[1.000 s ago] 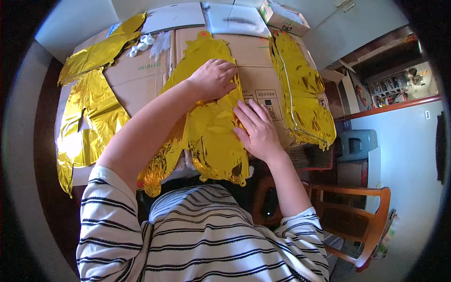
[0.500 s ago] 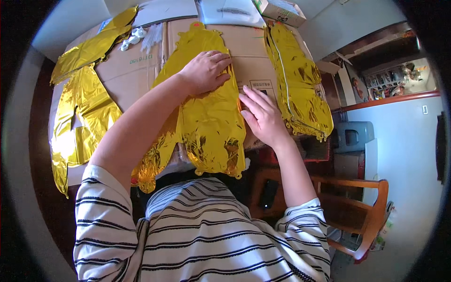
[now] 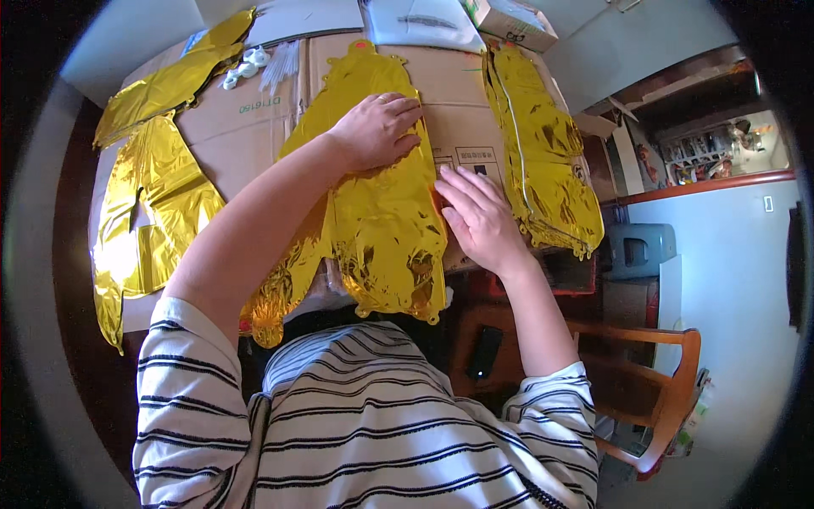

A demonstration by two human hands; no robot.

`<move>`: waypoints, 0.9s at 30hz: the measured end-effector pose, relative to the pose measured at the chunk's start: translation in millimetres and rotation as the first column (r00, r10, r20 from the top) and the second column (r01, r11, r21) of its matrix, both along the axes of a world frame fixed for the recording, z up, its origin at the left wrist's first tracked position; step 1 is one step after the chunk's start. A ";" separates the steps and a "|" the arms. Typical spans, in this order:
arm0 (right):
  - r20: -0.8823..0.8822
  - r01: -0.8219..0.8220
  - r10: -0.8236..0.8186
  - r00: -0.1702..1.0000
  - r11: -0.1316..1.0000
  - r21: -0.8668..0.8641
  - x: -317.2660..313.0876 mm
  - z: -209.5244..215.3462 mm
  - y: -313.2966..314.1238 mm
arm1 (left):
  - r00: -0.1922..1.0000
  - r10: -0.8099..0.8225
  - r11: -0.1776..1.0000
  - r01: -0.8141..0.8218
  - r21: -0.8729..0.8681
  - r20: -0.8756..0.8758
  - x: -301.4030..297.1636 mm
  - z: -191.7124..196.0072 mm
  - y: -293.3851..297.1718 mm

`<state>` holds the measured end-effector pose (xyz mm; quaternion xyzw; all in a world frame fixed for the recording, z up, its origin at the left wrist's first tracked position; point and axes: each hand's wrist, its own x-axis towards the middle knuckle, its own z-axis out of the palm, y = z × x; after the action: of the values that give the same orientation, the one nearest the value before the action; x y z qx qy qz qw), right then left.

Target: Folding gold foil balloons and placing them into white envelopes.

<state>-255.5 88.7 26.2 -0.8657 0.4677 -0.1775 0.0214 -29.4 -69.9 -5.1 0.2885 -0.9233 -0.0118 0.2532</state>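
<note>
A flat, uninflated gold foil balloon point(image 3: 386, 233) lies on cardboard in front of me, its lower end hanging toward my body. My left hand point(image 3: 377, 131) rests palm down across its upper part, fingers extended and holding nothing. Beside the balloon's right edge is my right hand point(image 3: 483, 225), fingers stretched out and thumb apart; whether its fingertips touch the foil I cannot tell. Another gold foil balloon point(image 3: 174, 165) is spread at the left. At the right lies a folded gold foil balloon point(image 3: 551, 144) with a pale strip running down it.
The cardboard point(image 3: 225, 140) covers the tabletop. Small white pieces point(image 3: 246, 68) and clear thin sticks point(image 3: 281, 66) lie at its far left. Behind are a plastic packet point(image 3: 424, 25) and an open box point(image 3: 521, 24). A wooden chair point(image 3: 678, 365) stands at my right.
My right hand has shifted slightly toward me along the balloon's edge. My left hand stays at the same spot on the foil. The whole view has moved a little.
</note>
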 end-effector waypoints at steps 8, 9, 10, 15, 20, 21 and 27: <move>-0.083 -0.067 0.068 0.994 0.998 0.012 15.5 2.8 -14.2 | 1.000 0.001 0.999 -0.002 0.048 0.008 1.4 4.2 3.2; -0.085 -0.073 0.074 0.994 0.997 0.016 13.2 2.1 -11.2 | 1.000 -0.002 0.998 0.002 0.056 -0.005 1.4 3.7 4.0; -0.092 -0.073 0.074 0.993 0.997 0.019 11.7 2.0 -8.2 | 1.000 0.004 0.998 -0.004 0.055 0.007 1.5 3.6 3.6; -0.078 -0.068 0.072 0.994 0.997 0.041 8.0 1.2 10.0 | 0.998 0.027 0.998 -0.030 0.063 0.050 2.1 3.7 3.1; -0.040 -0.042 0.046 0.998 0.996 0.078 5.3 2.6 37.2 | 0.997 0.026 0.995 -0.033 0.096 0.071 0.4 4.5 2.7; -0.029 -0.040 0.043 0.999 0.996 0.085 5.4 3.8 42.1 | 0.996 0.030 0.994 -0.038 0.100 0.080 1.1 4.3 2.3; 0.040 -0.015 0.013 0.999 0.999 0.049 8.2 7.5 53.2 | 0.996 0.025 0.995 -0.033 0.092 0.086 1.2 5.6 0.6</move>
<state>-247.3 141.9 33.7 -0.8644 0.4654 -0.1829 0.0530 -28.3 -69.2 0.5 0.3135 -0.9274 -0.0389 0.2005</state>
